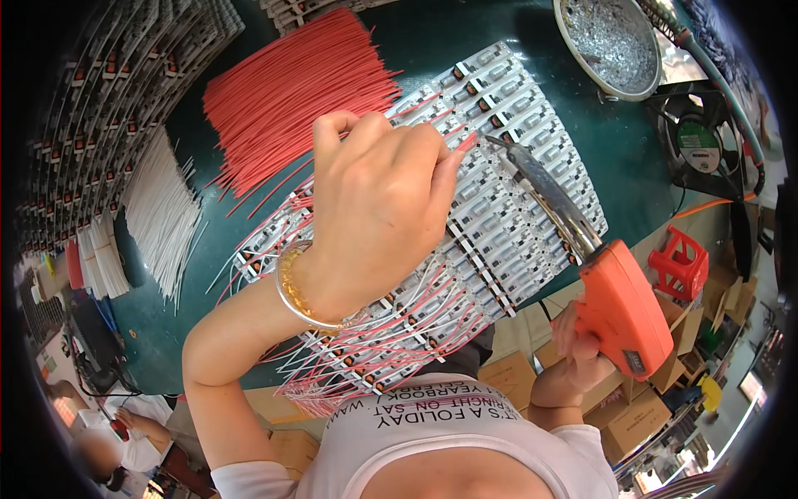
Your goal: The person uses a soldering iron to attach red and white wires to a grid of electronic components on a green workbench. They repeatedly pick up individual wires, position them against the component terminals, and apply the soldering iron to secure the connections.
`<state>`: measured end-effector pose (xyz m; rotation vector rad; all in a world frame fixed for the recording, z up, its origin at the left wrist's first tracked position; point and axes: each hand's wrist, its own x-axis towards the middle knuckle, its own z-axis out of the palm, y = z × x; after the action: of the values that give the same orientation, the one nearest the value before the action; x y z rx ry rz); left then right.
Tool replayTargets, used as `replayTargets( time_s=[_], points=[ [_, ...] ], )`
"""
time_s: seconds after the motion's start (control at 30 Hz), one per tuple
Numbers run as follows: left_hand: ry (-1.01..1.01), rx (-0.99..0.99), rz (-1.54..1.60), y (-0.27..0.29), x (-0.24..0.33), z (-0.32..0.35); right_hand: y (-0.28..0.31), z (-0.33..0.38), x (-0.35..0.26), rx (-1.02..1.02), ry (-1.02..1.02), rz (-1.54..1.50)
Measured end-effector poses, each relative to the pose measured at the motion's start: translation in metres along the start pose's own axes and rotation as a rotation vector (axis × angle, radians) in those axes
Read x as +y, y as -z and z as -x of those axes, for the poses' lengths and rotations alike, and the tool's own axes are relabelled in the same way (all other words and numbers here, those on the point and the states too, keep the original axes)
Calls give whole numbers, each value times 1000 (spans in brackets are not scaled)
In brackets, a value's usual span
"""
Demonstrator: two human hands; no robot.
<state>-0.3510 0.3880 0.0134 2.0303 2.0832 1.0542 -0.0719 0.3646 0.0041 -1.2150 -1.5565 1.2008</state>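
Observation:
My left hand (378, 195), with bangles at its wrist, reaches over a panel of small grey-and-clear modules (532, 125). Its thumb and index finger pinch red wire (470, 141); the folded palm hides any more of it. My right hand (582, 353) is wrapped around the orange handle of a soldering gun (623, 308). The gun's dark metal tip (492, 141) is just right of the pinched wire, above the panel; I cannot tell whether they touch. Loose red and white wires (416, 320) trail from the panel's nearer left rows.
A large heap of red wires (291, 91) lies beyond my left hand, with white wires (162, 216) farther left. Stacked module panels (125, 91) stand at the far left. A round metal dish (611, 46) and a black fan (698, 141) sit at right. A red stool (680, 262) stands below.

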Motion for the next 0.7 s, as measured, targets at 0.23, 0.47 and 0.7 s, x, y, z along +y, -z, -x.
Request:
replayTargets(
  time_s=[0.23, 0.47, 0.7],
  points=[
    [-13, 16, -15, -1, 0, 0, -10, -6, -14, 18, -52, -76],
    [-129, 125, 6, 11, -3, -6, -5, 3, -13, 106, -106, -150],
    [49, -42, 70, 0, 12, 6, 10, 15, 2, 98, -98, -100]
  ],
)
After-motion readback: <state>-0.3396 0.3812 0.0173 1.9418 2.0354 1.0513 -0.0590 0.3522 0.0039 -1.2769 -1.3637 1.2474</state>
